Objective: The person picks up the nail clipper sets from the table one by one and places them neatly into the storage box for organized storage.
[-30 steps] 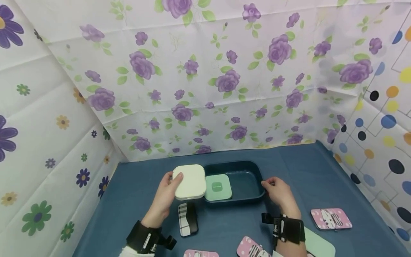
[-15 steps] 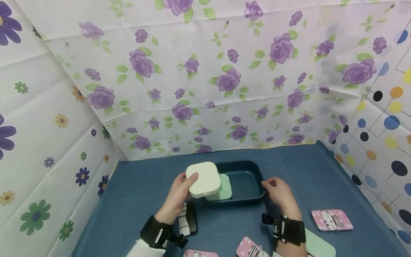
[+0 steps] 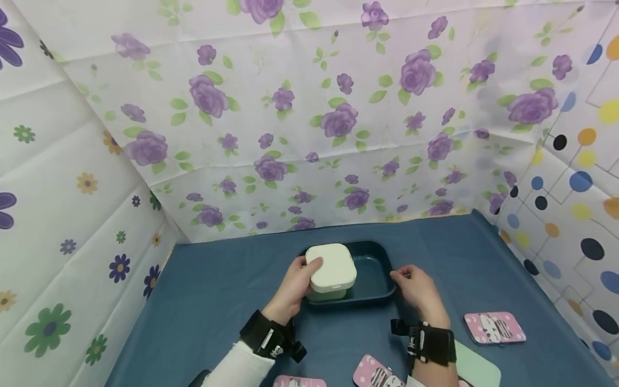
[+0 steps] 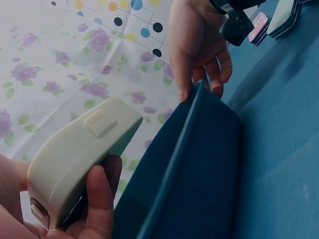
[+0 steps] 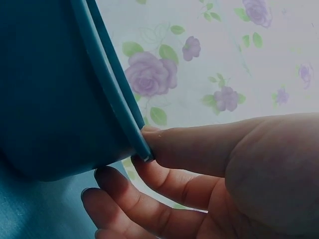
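Note:
My left hand (image 3: 296,285) grips a cream-white square case (image 3: 332,266) with rounded corners, thumb on top and fingers underneath. It hangs over the left part of a dark blue rectangular tray (image 3: 372,299). In the left wrist view the cream case (image 4: 75,154) is tilted, with a small latch on its side. Below it, inside the tray, a mint-green box (image 3: 328,295) shows only its front part; the rest is hidden. With thumb and finger my right hand (image 3: 419,293) pinches the tray's right rim, also seen in the right wrist view as the blue rim (image 5: 112,82).
Pink patterned cases lie on the blue cloth (image 3: 232,274): one case (image 3: 495,328) at right, others along the front edge. A pale green case (image 3: 476,365) is partly under my right forearm. Floral sheets (image 3: 290,134) enclose the back and sides.
My left hand has carried the cream case to the right, from beside the mint-green box to over it. My right hand stays on the tray rim. My left arm now covers the black-and-plaid case.

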The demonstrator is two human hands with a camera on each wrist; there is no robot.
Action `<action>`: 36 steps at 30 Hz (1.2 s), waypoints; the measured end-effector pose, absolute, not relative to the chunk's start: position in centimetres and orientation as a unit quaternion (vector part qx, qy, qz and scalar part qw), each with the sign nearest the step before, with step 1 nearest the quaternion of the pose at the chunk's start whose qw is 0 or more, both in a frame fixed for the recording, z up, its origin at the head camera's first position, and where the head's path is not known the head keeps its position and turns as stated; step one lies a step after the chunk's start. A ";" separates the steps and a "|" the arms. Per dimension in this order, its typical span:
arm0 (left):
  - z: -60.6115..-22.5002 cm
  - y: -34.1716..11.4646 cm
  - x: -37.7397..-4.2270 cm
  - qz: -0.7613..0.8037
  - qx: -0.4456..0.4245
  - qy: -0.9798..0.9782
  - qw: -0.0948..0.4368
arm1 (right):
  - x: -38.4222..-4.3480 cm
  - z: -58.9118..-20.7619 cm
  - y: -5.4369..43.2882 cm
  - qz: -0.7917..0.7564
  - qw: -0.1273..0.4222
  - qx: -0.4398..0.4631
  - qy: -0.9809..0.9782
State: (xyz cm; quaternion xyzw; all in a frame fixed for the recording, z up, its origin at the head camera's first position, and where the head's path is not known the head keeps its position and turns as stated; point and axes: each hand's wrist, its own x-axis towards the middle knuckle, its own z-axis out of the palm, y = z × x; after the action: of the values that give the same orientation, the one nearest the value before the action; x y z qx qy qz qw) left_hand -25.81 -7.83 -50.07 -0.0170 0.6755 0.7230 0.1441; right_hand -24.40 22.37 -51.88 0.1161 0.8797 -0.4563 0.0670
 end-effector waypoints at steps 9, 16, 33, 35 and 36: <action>-50.8 -5.5 -26.2 0.722 -0.024 0.678 0.138 | -24.7 -51.9 22.3 -0.461 0.061 0.122 0.877; -51.3 -3.0 -26.6 0.726 -0.019 0.673 0.144 | -24.7 -51.9 22.5 -0.462 0.062 0.123 0.876; -53.1 -0.3 -27.3 0.664 -0.001 0.737 0.127 | -24.9 -52.0 22.1 -0.467 0.073 0.123 0.872; -53.3 -0.2 -27.4 0.658 0.004 0.742 0.129 | -24.9 -52.1 22.2 -0.468 0.074 0.123 0.872; -53.4 -0.1 -27.4 0.655 0.006 0.745 0.129 | -24.9 -52.1 22.3 -0.468 0.075 0.123 0.872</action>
State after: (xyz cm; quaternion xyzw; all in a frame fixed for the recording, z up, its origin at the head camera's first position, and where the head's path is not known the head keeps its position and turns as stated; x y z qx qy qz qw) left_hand -27.38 -0.09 -53.36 0.0063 0.7448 0.6547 0.1289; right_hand -24.92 22.26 -52.07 0.1230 0.8718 -0.4683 0.0748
